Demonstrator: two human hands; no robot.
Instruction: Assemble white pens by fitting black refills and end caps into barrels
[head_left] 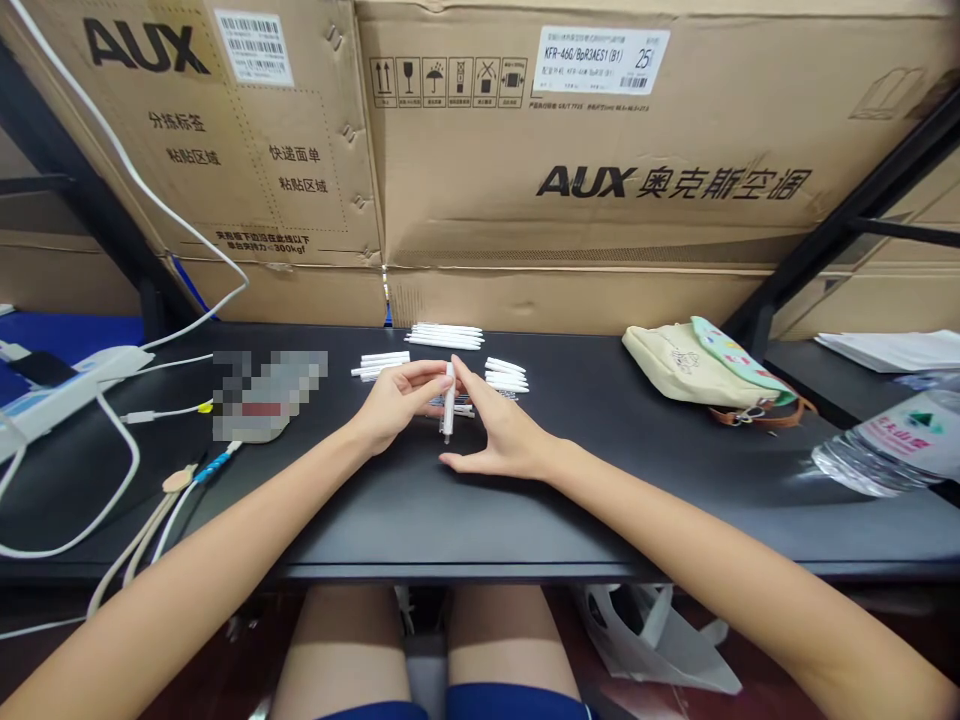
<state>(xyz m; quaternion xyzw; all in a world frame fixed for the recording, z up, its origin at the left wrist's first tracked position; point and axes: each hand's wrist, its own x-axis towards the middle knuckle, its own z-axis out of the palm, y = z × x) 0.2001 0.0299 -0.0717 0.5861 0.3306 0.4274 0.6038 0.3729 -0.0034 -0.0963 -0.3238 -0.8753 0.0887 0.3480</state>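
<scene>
My left hand [388,405] is closed, pinching a white pen barrel [449,400] between thumb and fingers. The barrel stands nearly upright in view, with a narrow greyish tip at its lower end. My right hand [510,425] is beside it, index finger at the barrel's upper end and thumb spread apart below the tip. Behind the hands lie several long white pens [446,336] in a row. To the left are several white tubes [384,364], and to the right several short white tapered pieces [507,376]. Small clear and white parts [463,409] are partly hidden behind my fingers.
A cream pouch [667,365] and a tilted water bottle [892,440] are on the right of the black table [495,535]. On the left are a white power strip [67,395], cables and a blurred device [270,400]. Large cardboard boxes [465,200] stand behind.
</scene>
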